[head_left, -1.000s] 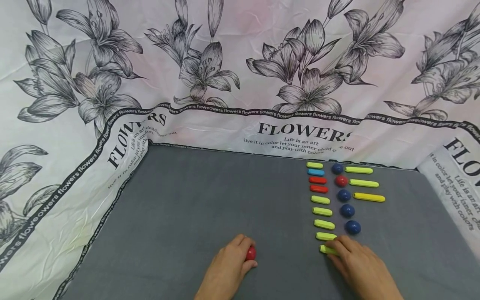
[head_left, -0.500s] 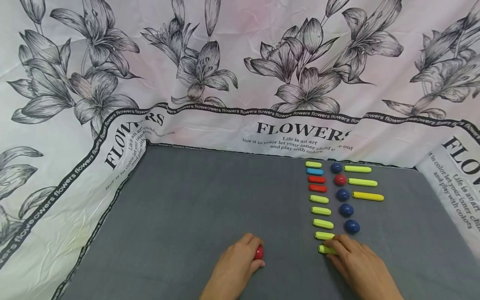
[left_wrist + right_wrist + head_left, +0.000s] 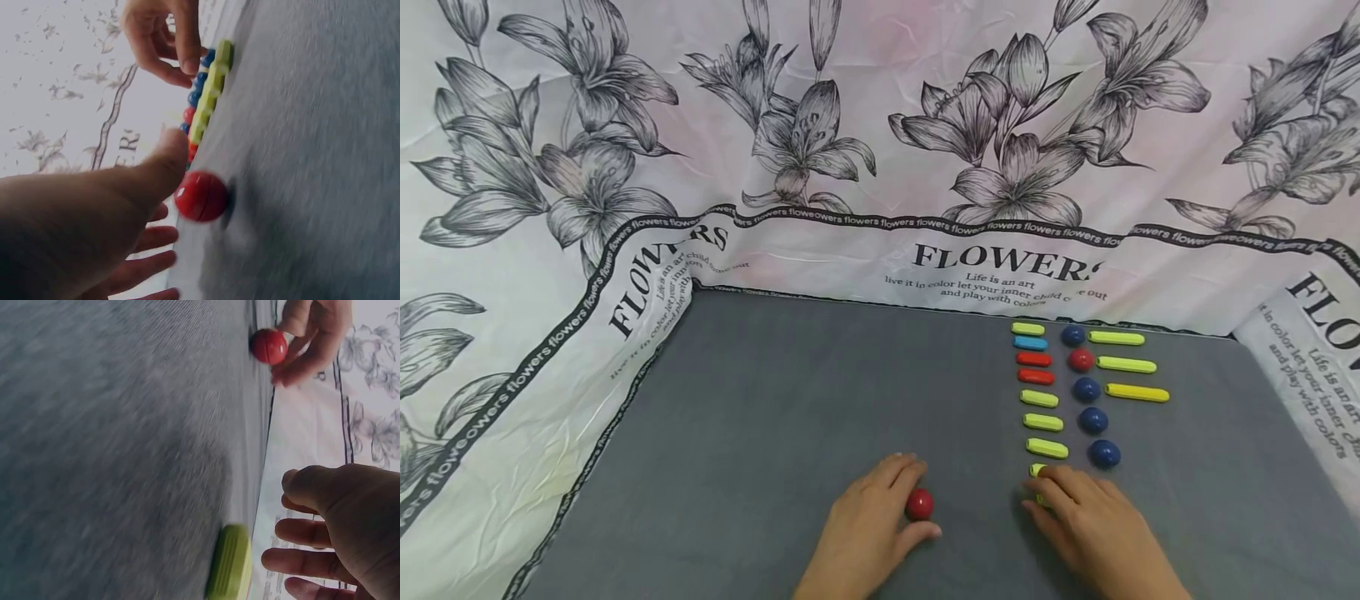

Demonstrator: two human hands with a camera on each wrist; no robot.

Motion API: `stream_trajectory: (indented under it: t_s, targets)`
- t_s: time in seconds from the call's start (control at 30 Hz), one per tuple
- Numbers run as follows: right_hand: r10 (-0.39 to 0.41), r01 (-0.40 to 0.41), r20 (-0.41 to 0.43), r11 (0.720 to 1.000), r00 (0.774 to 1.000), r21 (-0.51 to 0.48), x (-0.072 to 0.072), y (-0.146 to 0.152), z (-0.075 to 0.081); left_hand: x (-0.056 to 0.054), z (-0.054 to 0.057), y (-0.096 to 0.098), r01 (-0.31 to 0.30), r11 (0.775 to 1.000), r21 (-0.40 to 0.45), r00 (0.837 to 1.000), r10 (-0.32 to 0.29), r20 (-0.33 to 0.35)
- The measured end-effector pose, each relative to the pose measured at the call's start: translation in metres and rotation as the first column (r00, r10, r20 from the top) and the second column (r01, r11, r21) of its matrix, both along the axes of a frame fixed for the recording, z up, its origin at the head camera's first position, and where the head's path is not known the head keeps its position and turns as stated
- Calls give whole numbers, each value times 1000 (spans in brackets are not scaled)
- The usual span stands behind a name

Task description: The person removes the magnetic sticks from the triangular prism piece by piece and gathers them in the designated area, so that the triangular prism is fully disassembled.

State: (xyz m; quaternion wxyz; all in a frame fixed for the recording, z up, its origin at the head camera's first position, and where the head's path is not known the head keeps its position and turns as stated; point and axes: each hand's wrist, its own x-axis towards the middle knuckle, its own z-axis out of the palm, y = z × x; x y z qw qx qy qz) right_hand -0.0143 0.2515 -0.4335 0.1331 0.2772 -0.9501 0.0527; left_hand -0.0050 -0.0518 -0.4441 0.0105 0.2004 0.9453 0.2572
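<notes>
A glossy red ball (image 3: 920, 504) with a seam line sits on the grey cloth between the spread thumb and fingers of my left hand (image 3: 868, 517). In the left wrist view a gap shows between the fingers and the ball (image 3: 201, 196). My right hand (image 3: 1093, 517) is over the near end of a column of short yellow-green sticks, its fingers loosely extended. It covers most of the two nearest sticks; one end of the nearest stick (image 3: 1041, 501) peeks out. The right wrist view shows that stick (image 3: 230, 562) on the cloth, apart from the fingers.
Farther up the column lie more yellow-green sticks (image 3: 1047, 448), two red sticks (image 3: 1035, 377) and a blue one (image 3: 1030, 342). Beside it runs a row of dark blue balls (image 3: 1104, 453) with one red ball (image 3: 1081, 359). Three longer yellowish sticks (image 3: 1137, 392) lie rightmost. Flower-printed fabric (image 3: 850, 250) borders the cloth.
My left hand carried the red ball to the right, then its fingers spread away from it. My right hand let go of the nearest yellow-green stick and shifted slightly left, over the sticks.
</notes>
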Motion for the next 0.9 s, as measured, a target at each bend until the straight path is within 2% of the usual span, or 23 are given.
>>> stream_trajectory:
  t_s: [0.1,0.3,0.6,0.9]
  targets:
    - [37,-37,-6,999,999,4,-3,-9,1,1,0,-12,-6,1000,-31,998,4,-59]
    - [106,-107,-14,994,994,-11,-5,-32,-1,2,0,-31,-30,996,-86,992,19,-122]
    - [177,-178,72,984,982,14,-7,-64,-3,4,0,-42,-126,978,-167,976,92,-197]
    - [220,-236,206,970,954,60,-12,-89,-1,5,-1,-47,-203,957,-208,965,160,-208]
